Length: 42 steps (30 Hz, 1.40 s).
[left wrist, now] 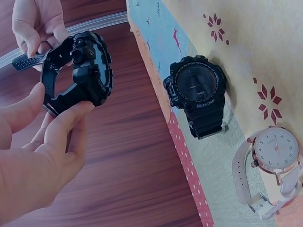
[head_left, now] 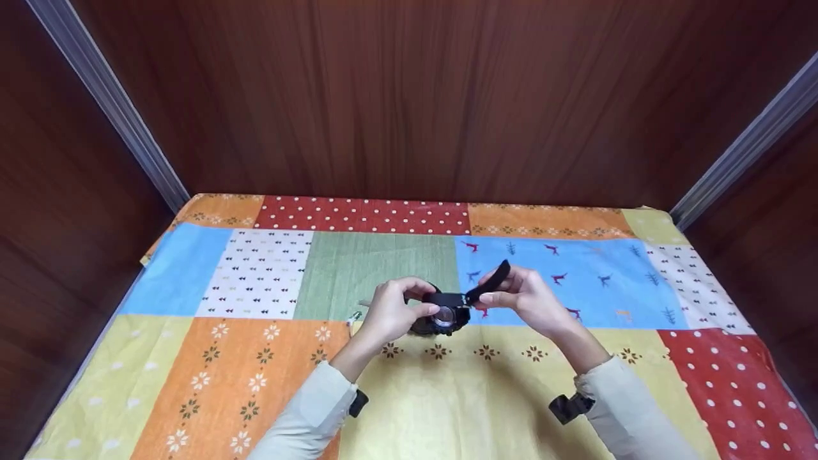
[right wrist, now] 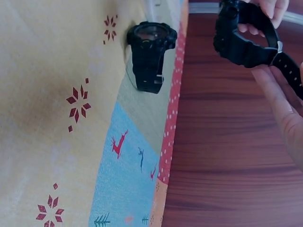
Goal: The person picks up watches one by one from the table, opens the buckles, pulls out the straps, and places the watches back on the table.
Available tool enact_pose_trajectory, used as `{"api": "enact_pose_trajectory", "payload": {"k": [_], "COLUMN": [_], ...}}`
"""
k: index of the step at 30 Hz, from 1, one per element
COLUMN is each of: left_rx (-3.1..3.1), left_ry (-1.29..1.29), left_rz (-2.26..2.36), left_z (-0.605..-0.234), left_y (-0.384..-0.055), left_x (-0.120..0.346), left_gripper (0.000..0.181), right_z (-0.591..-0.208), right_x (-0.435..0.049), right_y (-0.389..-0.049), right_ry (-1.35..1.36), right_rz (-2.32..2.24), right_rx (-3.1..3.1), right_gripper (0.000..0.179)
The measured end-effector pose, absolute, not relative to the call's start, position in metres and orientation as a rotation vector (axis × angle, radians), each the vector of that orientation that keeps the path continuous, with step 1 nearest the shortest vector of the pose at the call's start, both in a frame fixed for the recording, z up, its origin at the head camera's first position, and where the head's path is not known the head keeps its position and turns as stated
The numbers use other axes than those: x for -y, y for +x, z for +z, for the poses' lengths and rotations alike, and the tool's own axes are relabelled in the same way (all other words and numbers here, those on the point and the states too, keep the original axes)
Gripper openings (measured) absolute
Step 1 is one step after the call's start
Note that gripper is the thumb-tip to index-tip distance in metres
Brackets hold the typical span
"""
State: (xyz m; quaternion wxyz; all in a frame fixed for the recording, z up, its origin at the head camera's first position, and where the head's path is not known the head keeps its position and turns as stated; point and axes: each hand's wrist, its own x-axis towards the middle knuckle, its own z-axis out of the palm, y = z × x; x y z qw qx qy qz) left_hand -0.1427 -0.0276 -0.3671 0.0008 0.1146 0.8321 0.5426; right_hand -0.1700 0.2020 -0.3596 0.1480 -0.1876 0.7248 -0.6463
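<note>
Both hands hold a black digital watch [left wrist: 85,71] up above the table. My left hand [head_left: 394,311] grips it by the lower part of its strap and case, with the thumb and fingers on either side. The watch strap [right wrist: 255,54] forms a loop, and its perforated end [right wrist: 287,71] runs out past a metal buckle [right wrist: 280,47]. My right hand [head_left: 527,303] pinches that strap end between thumb and fingers. A second black sport watch [left wrist: 199,90] lies face up on the cloth below. In the head view, the hands partly cover both watches.
A white-strapped watch with a rose-gold case [left wrist: 276,149] lies beside the second black watch. The patchwork tablecloth [head_left: 255,377] covers the table. Dark wood panels [head_left: 409,96] stand behind and at both sides, with metal strips at the corners.
</note>
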Motion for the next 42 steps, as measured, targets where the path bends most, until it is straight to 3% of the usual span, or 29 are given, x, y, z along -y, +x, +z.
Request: {"api": "enact_pose_trajectory", "payload": {"k": [21, 32, 42], "left_rx": [-2.620, -2.706, -2.766], "left_ry": [0.338, 0.447, 0.371], "left_rz": [1.680, 1.644, 1.484], "left_z": [-0.363, -0.356, -0.353], "left_y": [-0.145, -0.145, -0.144], "left_x": [0.023, 0.011, -0.003], "left_gripper": [0.022, 0.010, 0.008], "right_z": [-0.368, -0.363, -0.363], "right_x": [-0.205, -0.197, -0.191], "right_y": [-0.171, -0.168, -0.166], "right_ry": [-0.526, -0.470, -0.402], "right_rz": [-1.893, -1.921, -1.960], "right_rx": [-2.074, -2.144, -2.129], "right_gripper": [0.027, 0.027, 0.028]}}
